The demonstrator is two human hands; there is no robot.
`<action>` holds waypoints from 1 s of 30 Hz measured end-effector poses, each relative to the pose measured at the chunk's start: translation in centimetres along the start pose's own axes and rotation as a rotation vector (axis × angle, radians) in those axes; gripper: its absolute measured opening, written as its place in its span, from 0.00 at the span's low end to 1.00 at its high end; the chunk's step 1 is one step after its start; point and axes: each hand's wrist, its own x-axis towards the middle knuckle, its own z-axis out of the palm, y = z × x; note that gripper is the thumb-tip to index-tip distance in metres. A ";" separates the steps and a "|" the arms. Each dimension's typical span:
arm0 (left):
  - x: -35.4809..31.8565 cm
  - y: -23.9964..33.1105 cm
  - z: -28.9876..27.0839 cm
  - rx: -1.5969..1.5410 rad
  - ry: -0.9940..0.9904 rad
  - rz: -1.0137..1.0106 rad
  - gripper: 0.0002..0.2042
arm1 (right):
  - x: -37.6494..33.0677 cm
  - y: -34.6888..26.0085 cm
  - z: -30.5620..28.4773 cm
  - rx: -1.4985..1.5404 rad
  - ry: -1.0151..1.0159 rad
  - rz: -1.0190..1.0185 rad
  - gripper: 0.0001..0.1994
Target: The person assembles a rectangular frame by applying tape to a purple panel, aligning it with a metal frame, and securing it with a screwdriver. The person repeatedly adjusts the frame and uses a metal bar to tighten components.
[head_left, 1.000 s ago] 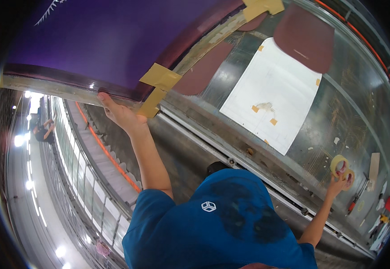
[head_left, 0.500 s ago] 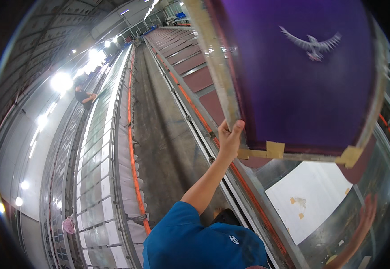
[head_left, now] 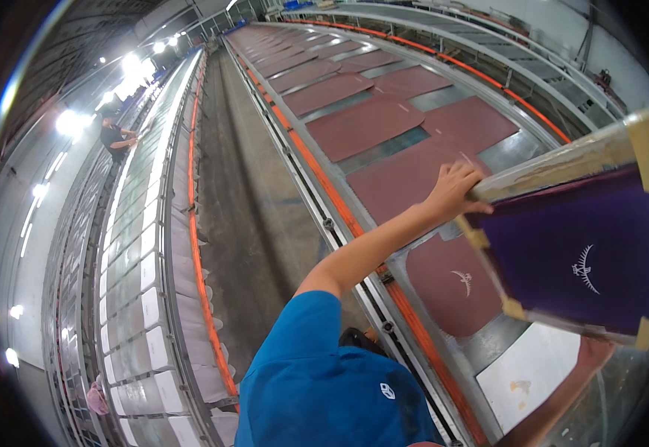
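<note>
The left hand (head_left: 455, 190) grasps the top corner of the purple screen frame (head_left: 585, 249), held tilted above the long surface (head_left: 488, 350). The right hand (head_left: 593, 354) grips its lower edge, above a maroon piece (head_left: 451, 287).

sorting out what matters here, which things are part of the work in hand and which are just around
In hand:
- purple screen frame, held at its corners by the left hand and right hand
- maroon fabric piece with a white bird print, below the frame

Just around:
- white sheet
- other maroon pieces up the table
- distant person
</note>
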 end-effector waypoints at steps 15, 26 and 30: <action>-3.9 -14.9 6.3 -1.866 -0.581 -1.344 0.17 | -1.3 17.1 -4.7 -0.607 0.765 0.221 0.33; -12.6 -15.1 13.5 -0.633 -0.432 -0.645 0.40 | -6.4 29.0 0.5 -1.087 1.223 0.390 0.36; -9.9 -13.2 13.5 -0.612 -0.479 -0.753 0.39 | -5.2 27.6 0.6 -1.050 1.216 0.398 0.33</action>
